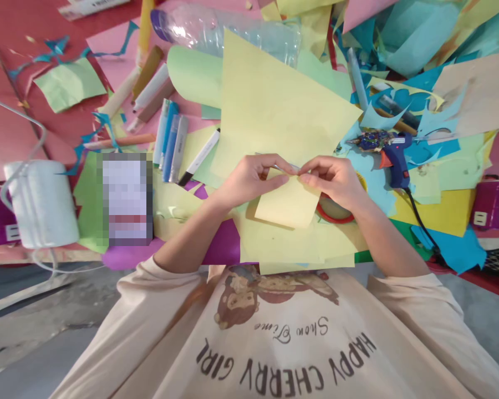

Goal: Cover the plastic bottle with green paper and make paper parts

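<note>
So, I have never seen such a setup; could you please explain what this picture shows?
There is no machine here, just a person's bare hands seen from one camera worn on the head, looking forward and down. The left hand and right hand pinch a small pale-yellow piece of paper near its upper edge; a thin greyish item there is mostly hidden. On the red work surface lie coloured paper scraps, slim blue and grey markers, a clear plastic bottle with a purple cap, and a dark-blue glue gun with an orange-red trigger.
</note>
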### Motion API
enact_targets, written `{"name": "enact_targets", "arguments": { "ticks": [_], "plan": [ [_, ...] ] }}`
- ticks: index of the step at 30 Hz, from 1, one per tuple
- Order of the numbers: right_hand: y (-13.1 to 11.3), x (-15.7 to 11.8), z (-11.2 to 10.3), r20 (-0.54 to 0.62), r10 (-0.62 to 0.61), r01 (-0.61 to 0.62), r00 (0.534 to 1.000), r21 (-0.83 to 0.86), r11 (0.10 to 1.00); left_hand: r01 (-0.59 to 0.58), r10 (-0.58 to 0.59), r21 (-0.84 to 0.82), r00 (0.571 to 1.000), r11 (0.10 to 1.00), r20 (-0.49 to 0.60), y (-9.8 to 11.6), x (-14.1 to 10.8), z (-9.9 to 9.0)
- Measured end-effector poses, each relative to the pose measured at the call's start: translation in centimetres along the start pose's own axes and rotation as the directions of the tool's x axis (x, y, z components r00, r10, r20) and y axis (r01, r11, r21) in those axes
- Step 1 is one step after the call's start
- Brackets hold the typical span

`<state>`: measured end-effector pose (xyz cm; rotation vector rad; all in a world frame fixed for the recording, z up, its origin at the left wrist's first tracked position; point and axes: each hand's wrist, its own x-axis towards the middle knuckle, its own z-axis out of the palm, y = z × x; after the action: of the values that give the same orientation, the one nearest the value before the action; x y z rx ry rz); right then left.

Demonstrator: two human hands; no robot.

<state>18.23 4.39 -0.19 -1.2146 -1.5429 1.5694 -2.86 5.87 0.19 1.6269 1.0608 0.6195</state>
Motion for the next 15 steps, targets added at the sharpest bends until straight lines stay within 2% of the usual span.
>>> {"name": "enact_targets", "arguments": {
  "ticks": [3,5,7,9,11,13,15],
  "plan": [
    [-0.4,-0.2,-0.1,0.157,0.063,-0.061,0.986,-0.022,0.998,0.02,-0.018,-0.021,0.995,1.0,0.099,0.4,-0.1,-0.1],
    [-0.4,-0.2,0.0,0.191,0.066,-0.058,0.979,-0.051,0.997,0.034,-0.03,-0.037,0.992,0.999,0.125,0.5,-0.1,-0.1],
    [-0.2,-0.3,0.1,0.169,0.04,-0.03,0.985,-0.067,0.997,0.042,-0.037,-0.045,0.992,0.998,0.121,0.4,-0.1,-0.1],
    [0.0,-0.2,0.2,0.083,-0.004,0.008,0.997,-0.057,0.998,0.052,-0.045,-0.054,0.991,0.997,0.123,0.4,0.0,-0.4],
    [0.2,-0.2,0.2,-0.06,-0.063,0.06,0.996,-0.042,0.997,0.074,-0.06,-0.104,0.989,0.992,0.137,0.3,0.1,-0.8],
    [0.3,-0.1,0.2,-0.219,-0.138,0.131,0.966,-0.045,0.99,0.099,-0.079,-0.167,0.99,0.981,0.121,0.2,0.2,-1.4],
    [0.4,0.0,0.2,-0.348,-0.219,0.209,0.911,-0.065,0.976,0.102,-0.091,-0.204,0.994,0.974,0.061,0.0,0.3,-2.1]
  ]
}}
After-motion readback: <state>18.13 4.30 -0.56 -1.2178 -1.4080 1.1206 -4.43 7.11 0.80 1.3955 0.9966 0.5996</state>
